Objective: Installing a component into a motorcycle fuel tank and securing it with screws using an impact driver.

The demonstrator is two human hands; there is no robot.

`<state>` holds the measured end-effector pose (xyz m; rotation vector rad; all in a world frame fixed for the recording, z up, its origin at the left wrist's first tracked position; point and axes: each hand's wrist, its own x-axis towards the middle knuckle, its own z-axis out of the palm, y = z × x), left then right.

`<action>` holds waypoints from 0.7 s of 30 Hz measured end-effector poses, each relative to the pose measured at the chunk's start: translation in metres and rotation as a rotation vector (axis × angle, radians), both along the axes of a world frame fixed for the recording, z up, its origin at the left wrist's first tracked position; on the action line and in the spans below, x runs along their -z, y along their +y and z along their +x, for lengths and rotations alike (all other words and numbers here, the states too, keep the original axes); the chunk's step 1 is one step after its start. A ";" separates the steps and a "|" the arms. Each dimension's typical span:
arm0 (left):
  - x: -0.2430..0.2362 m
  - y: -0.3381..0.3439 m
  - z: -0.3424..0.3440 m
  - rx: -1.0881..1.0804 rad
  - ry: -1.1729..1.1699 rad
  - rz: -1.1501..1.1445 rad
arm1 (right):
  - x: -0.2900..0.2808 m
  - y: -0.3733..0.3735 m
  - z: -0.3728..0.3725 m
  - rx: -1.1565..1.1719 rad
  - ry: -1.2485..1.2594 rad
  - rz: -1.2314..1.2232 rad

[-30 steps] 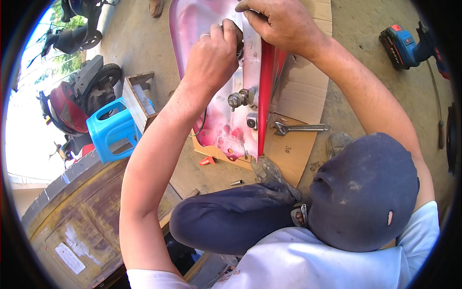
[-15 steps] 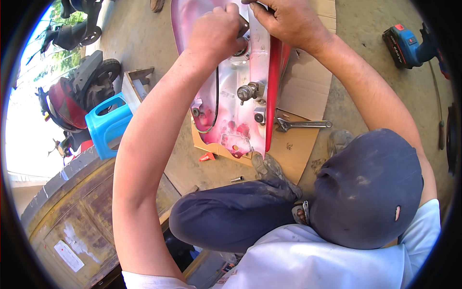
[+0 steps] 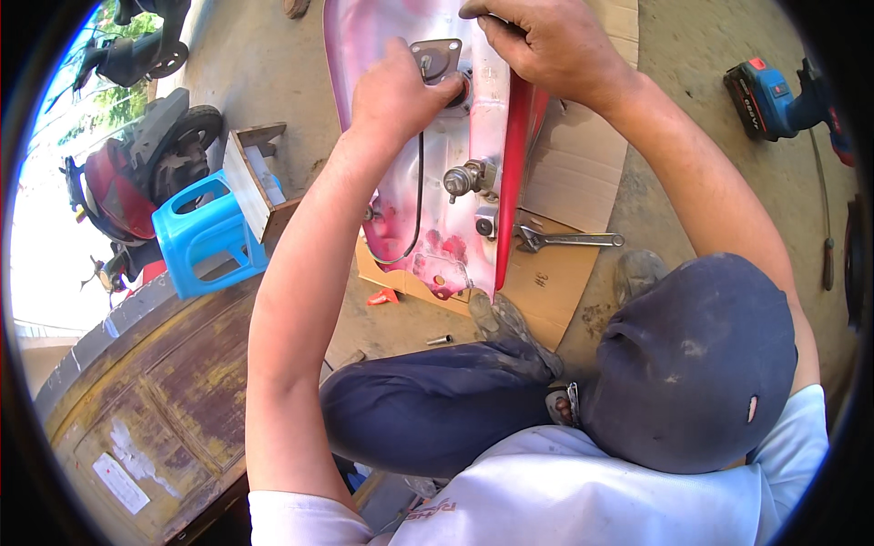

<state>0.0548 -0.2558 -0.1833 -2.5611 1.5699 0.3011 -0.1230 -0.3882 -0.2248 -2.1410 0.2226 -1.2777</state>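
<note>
Concrete floor point(image 3: 678, 196) is showing around flattened cardboard point(image 3: 574, 177), where an upturned red-and-pink motorcycle fuel tank point(image 3: 443, 218) is lying. The left hand point(image 3: 393, 96) is gripping a dark square flange plate point(image 3: 442, 59) over the tank. The right hand point(image 3: 551, 45) is curling its fingers above the tank; whether they are pinching anything is staying unclear. An adjustable wrench point(image 3: 574, 240) is resting beside the tank.

On the floor point(image 3: 273, 73) lie cardboard point(image 3: 583, 164), a power tool point(image 3: 772, 98) and a metal tube point(image 3: 440, 339).
</note>
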 end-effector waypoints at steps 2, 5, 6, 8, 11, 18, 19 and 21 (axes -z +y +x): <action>0.004 0.006 0.001 -0.027 -0.017 -0.032 | -0.003 0.003 -0.001 -0.006 0.024 0.007; 0.012 0.004 -0.007 -0.081 0.026 -0.085 | -0.004 0.005 -0.008 0.022 0.082 0.030; 0.011 0.005 -0.007 -0.100 0.049 -0.090 | -0.002 0.007 -0.008 0.052 0.113 0.068; 0.008 0.010 -0.005 -0.134 0.065 -0.074 | -0.001 0.008 -0.005 0.036 0.123 0.068; 0.002 0.008 -0.003 -0.162 0.085 0.010 | -0.004 0.009 -0.004 0.034 0.125 0.033; -0.005 0.012 -0.001 -0.205 0.121 0.095 | -0.011 0.013 -0.005 0.011 0.115 0.041; 0.000 0.018 0.002 -0.185 0.118 0.123 | -0.010 0.014 -0.002 0.001 0.089 0.029; -0.003 0.017 -0.005 -0.221 0.127 0.108 | -0.006 0.012 -0.005 -0.005 0.085 0.028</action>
